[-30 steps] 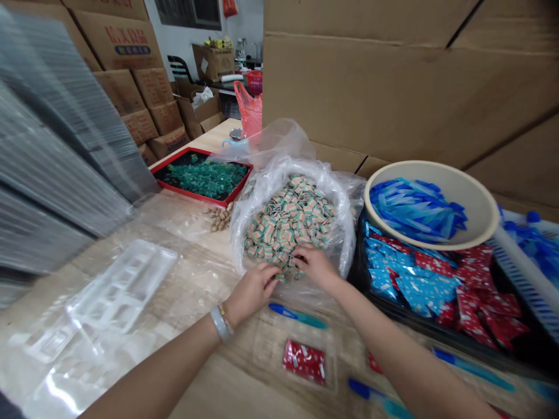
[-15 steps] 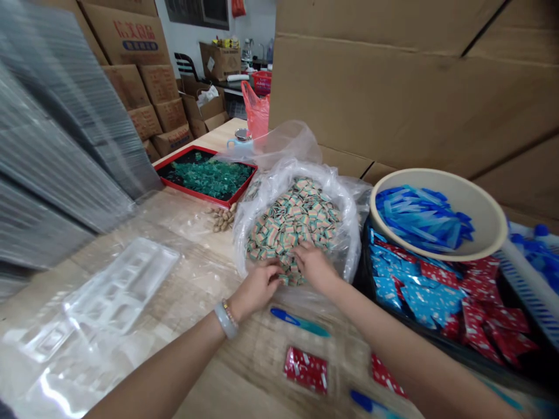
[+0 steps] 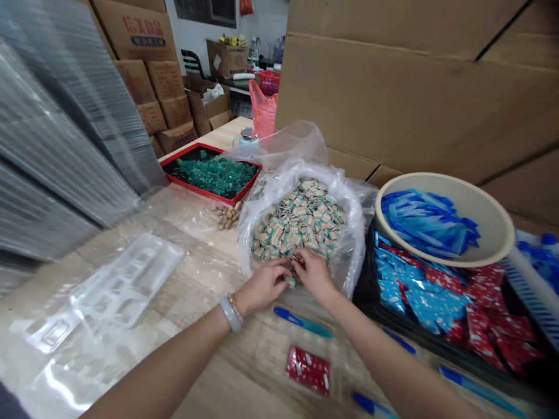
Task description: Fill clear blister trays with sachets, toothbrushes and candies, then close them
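A clear plastic bag [image 3: 356, 250] with a rolled-down rim holds a heap of small striped square pieces [image 3: 301, 218], green, orange and cream. Over its near edge, my left hand [image 3: 267, 284] is closed in a pinch, a small greenish striped piece [image 3: 289, 281] at its fingertips. My right hand [image 3: 313, 272] is closed beside it, thumb and fingers pressed together and almost meeting the left fingers. What the right fingertips hold is hidden. Below the hands lie a blue plastic knife [image 3: 302, 322] and a red patterned packet [image 3: 308, 369].
At right, a cream basin [image 3: 502, 224] of blue plastic knives rests over a black crate [image 3: 371, 302] of blue and red packets. A red-rimmed tray [image 3: 196, 189] holds green pieces, with peanuts [image 3: 227, 216] nearby. Clear moulded trays [image 3: 126, 282] lie left, beside tall stacked trays [image 3: 65, 116].
My right hand has drawn back from the heap toward the left hand, and their fingertips now nearly meet at the bag's near edge. The whole view has shifted slightly.
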{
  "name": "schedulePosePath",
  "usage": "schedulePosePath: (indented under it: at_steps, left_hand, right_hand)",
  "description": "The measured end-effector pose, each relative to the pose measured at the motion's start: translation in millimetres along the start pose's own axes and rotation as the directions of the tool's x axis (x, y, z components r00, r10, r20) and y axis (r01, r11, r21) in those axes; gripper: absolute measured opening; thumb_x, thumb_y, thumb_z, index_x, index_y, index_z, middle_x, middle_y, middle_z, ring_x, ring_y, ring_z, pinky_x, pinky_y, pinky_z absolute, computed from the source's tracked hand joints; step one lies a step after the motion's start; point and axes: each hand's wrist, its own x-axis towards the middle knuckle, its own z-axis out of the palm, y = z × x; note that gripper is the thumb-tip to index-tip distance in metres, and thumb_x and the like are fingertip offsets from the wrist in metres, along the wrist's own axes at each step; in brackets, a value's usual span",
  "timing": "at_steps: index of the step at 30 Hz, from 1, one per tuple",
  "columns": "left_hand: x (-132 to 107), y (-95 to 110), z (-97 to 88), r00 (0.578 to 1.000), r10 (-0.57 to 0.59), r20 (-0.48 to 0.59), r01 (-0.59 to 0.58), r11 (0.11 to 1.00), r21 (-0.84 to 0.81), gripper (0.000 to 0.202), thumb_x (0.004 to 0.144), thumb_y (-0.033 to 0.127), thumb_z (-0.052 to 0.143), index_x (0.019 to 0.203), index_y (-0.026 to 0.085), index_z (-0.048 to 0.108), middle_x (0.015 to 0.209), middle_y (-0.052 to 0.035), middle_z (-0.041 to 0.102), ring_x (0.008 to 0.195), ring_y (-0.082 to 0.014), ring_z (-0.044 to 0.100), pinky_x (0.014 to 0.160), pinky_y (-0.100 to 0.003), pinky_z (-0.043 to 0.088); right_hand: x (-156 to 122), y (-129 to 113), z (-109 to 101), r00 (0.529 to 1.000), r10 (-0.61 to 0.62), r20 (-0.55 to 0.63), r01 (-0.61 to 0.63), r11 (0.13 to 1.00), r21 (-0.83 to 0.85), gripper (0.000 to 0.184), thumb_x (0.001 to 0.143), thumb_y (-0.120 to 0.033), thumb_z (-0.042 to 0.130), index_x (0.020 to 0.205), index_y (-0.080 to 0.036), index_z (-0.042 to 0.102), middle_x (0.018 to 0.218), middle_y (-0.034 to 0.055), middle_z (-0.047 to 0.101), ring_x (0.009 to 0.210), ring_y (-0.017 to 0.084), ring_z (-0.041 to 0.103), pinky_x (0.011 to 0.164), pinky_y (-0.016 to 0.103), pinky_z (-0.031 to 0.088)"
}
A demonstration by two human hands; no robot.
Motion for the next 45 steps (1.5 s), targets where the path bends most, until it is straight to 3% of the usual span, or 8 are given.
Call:
schedulePosePath:
  at_steps: [7, 16, 20, 24, 28, 36, 40, 45]
  left_hand:
    - [-2.4, 2.4, -4.0, 0.999, -0.046, 0.021, 0.045, 0.998, 0.038, 0.016, 0.073, 0.015, 0.054, 0.086, 0.014, 0.063, 0.117, -0.0117, 0.052, 0.112, -0.0184, 0.044, 0.096, -0.030, 0.033]
    - [-1.6, -1.6, -6.6, 0.996, -0.080, 0.049, 0.082, 0.996, -0.040, 0.015, 0.071, 0.013, 0.053, 0.082, 0.013, 0.063, 0.108, -0.0091, 0.057, 0.103, -0.0176, 0.050, 0.090, -0.026, 0.038]
    - [0.5, -6.9, -8.9, 0.992, -0.061, 0.107, 0.077, 0.986, -0.151, 0.014, 0.071, 0.015, 0.055, 0.083, 0.012, 0.062, 0.100, -0.0073, 0.060, 0.089, -0.0155, 0.056, 0.081, -0.024, 0.042]
    - [1.1, -8.9, -8.3, 0.996, 0.012, 0.093, 0.008, 0.977, -0.211, 0.012, 0.069, 0.015, 0.059, 0.079, 0.011, 0.063, 0.107, -0.0101, 0.057, 0.101, -0.0167, 0.051, 0.089, -0.025, 0.037]
    - [-0.7, -8.5, -7.4, 0.996, -0.005, 0.093, 0.025, 0.976, -0.216, 0.013, 0.070, 0.016, 0.059, 0.081, 0.011, 0.063, 0.116, -0.0120, 0.052, 0.111, -0.0174, 0.045, 0.095, -0.026, 0.032]
    - [0.1, -6.0, -9.4, 0.990, -0.061, 0.129, 0.085, 0.977, -0.195, 0.015, 0.070, 0.017, 0.060, 0.083, 0.012, 0.063, 0.118, -0.0122, 0.051, 0.113, -0.0174, 0.044, 0.094, -0.025, 0.032]
    - [0.7, -7.3, -8.4, 0.990, -0.058, 0.130, 0.084, 0.976, -0.203, 0.016, 0.071, 0.017, 0.059, 0.084, 0.011, 0.063, 0.118, -0.0140, 0.051, 0.111, -0.0181, 0.045, 0.093, -0.026, 0.033]
    - [1.1, -11.2, -6.5, 0.993, -0.025, 0.119, 0.055, 0.965, -0.257, 0.017, 0.071, 0.019, 0.059, 0.086, 0.011, 0.062, 0.117, -0.0128, 0.052, 0.111, -0.0180, 0.046, 0.093, -0.026, 0.033]
  right_hand:
    - [0.3, 2.7, -3.5, 0.994, -0.010, -0.109, 0.014, 0.999, 0.034, 0.019, 0.070, -0.008, 0.044, 0.082, -0.015, 0.057, 0.077, 0.0054, 0.056, 0.071, 0.016, 0.051, 0.067, 0.027, 0.041]
    - [-6.8, -10.0, 3.9, 0.999, -0.039, 0.016, 0.042, 0.964, -0.261, 0.023, 0.075, -0.010, 0.041, 0.088, -0.015, 0.058, 0.091, 0.0106, 0.056, 0.085, 0.021, 0.051, 0.073, 0.030, 0.041]
    - [-5.2, -4.0, 3.2, 0.995, -0.087, 0.044, 0.093, 0.982, -0.165, 0.023, 0.074, -0.007, 0.041, 0.087, -0.016, 0.058, 0.090, 0.0085, 0.057, 0.086, 0.018, 0.051, 0.075, 0.028, 0.042]
    - [-2.1, -1.0, -1.1, 0.993, -0.107, 0.055, 0.113, 0.987, -0.113, 0.020, 0.072, -0.009, 0.046, 0.087, -0.015, 0.058, 0.091, 0.0081, 0.057, 0.087, 0.018, 0.051, 0.077, 0.029, 0.042]
    - [1.5, 1.1, -2.3, 0.995, -0.078, 0.056, 0.084, 0.990, -0.116, 0.016, 0.071, -0.012, 0.049, 0.083, -0.016, 0.060, 0.085, 0.0079, 0.059, 0.080, 0.019, 0.053, 0.071, 0.030, 0.043]
    - [7.4, 27.9, 0.8, 0.995, 0.021, 0.097, -0.039, 0.981, 0.192, 0.018, 0.071, -0.016, 0.049, 0.082, -0.019, 0.062, 0.076, 0.0030, 0.064, 0.064, 0.014, 0.057, 0.063, 0.027, 0.046]
    - [5.2, 25.4, -2.0, 0.996, -0.026, 0.088, 0.012, 0.986, 0.166, 0.020, 0.072, -0.015, 0.046, 0.084, -0.018, 0.062, 0.080, 0.0040, 0.064, 0.068, 0.014, 0.058, 0.065, 0.028, 0.046]
    - [-0.6, 10.9, -3.3, 0.991, -0.127, 0.050, 0.127, 0.992, -0.009, 0.020, 0.068, -0.014, 0.051, 0.085, -0.016, 0.060, 0.086, 0.0074, 0.060, 0.075, 0.017, 0.055, 0.068, 0.029, 0.045]
